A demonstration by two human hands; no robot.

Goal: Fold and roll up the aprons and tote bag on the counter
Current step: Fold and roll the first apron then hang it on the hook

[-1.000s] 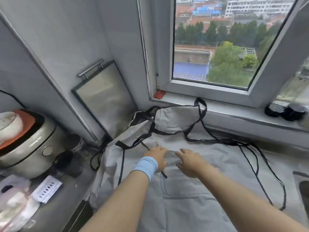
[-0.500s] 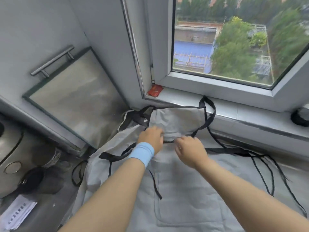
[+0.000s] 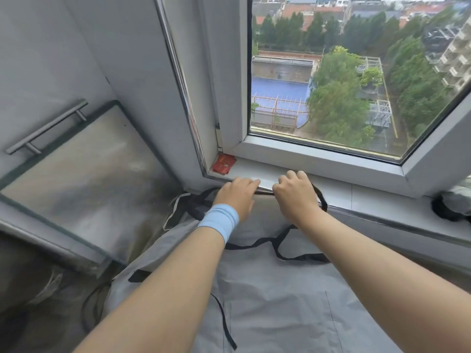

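A grey apron [image 3: 270,296] with black straps [image 3: 288,253] lies spread over the counter, its bib end up against the windowsill. My left hand [image 3: 235,197], with a light blue wristband, grips the bib's top edge at the sill. My right hand [image 3: 293,194] grips the same edge just to the right, next to the black neck loop [image 3: 321,198]. A patch pocket [image 3: 277,324] shows on the apron between my forearms. More grey fabric with white and black cords [image 3: 178,207] bunches at the left.
A metal board with a bar handle [image 3: 76,161] leans on the left wall. A red packet [image 3: 223,163] lies in the corner of the white windowsill [image 3: 356,192]. A dark round object [image 3: 448,207] sits on the sill at the far right.
Both hands moved away from me, from the middle of the apron up to the bib's top edge at the windowsill, and closed on it. The camera tilted up toward the window.
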